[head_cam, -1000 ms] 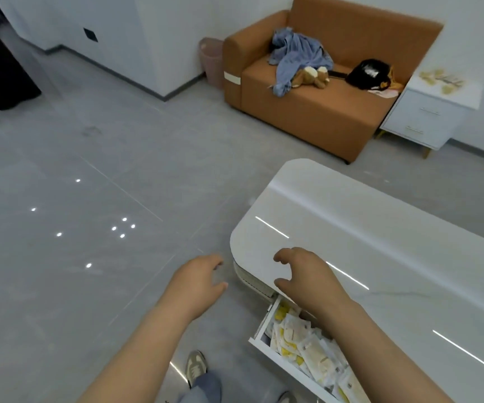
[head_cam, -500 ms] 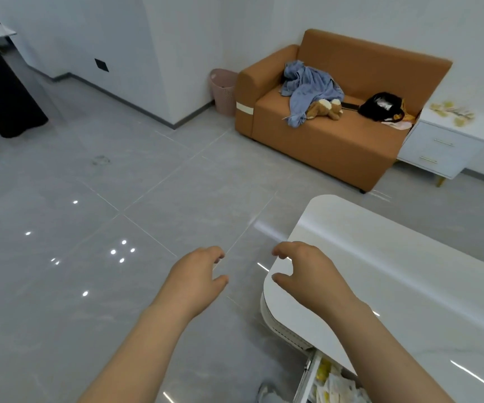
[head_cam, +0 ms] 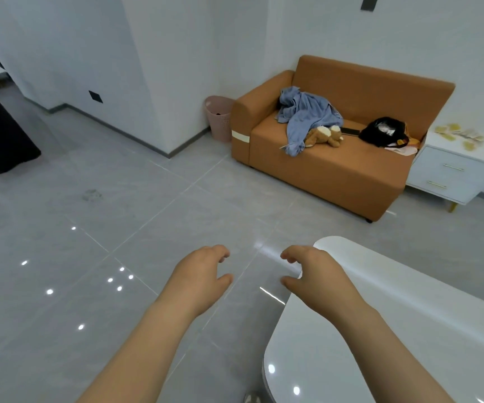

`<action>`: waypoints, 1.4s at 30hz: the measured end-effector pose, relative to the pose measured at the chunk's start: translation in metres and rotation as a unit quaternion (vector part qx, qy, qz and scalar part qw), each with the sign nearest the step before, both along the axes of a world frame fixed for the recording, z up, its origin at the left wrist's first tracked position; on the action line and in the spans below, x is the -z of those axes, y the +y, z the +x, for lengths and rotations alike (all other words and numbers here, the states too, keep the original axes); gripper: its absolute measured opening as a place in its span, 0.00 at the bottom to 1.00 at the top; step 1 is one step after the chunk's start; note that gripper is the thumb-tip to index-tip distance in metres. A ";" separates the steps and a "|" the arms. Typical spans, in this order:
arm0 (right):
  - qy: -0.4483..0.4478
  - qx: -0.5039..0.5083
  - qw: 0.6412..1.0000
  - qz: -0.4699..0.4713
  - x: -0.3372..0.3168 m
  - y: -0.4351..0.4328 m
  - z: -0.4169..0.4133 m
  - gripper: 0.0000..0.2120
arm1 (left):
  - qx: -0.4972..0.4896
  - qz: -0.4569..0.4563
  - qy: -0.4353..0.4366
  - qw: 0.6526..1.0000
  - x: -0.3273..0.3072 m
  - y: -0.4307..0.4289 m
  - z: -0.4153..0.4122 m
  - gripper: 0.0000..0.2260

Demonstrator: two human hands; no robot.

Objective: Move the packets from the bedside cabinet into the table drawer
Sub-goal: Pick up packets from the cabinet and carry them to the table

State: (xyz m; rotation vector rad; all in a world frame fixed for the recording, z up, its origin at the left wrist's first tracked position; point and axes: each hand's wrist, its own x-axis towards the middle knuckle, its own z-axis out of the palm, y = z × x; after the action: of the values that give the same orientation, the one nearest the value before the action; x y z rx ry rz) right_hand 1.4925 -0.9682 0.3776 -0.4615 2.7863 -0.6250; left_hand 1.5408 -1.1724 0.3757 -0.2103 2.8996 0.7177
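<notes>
Several yellow and white packets [head_cam: 459, 136] lie on top of the white bedside cabinet [head_cam: 450, 175], far off at the right beside the sofa. The white glossy table [head_cam: 409, 330] fills the lower right; its drawer is out of view. My left hand [head_cam: 198, 279] hovers over the floor with loosely curled fingers and holds nothing. My right hand [head_cam: 316, 276] hangs above the table's rounded corner, fingers also loosely curled and empty.
An orange sofa [head_cam: 331, 170] stands against the back wall with a blue cloth [head_cam: 305, 114], a plush toy [head_cam: 325, 135] and a black bag [head_cam: 383, 130] on it. A pink bin [head_cam: 219, 117] sits by the sofa's arm. Grey tiled floor [head_cam: 118, 213] spreads to the left.
The view has lifted and turned away from the table; the drawer with packets has dropped out of sight. The sofa and cabinet appear nearer. Both hands stay empty.
</notes>
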 end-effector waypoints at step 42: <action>-0.039 0.273 0.961 0.022 0.016 -0.018 -0.491 0.21 | 0.277 -0.018 -0.026 0.960 0.015 -0.023 -0.608 0.19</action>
State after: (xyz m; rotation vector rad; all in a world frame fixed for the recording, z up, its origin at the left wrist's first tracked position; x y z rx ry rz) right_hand 1.0016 -0.9863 0.3619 0.3540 2.8402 -0.6661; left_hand 0.9332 -1.1957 0.3608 0.5510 2.7107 0.5417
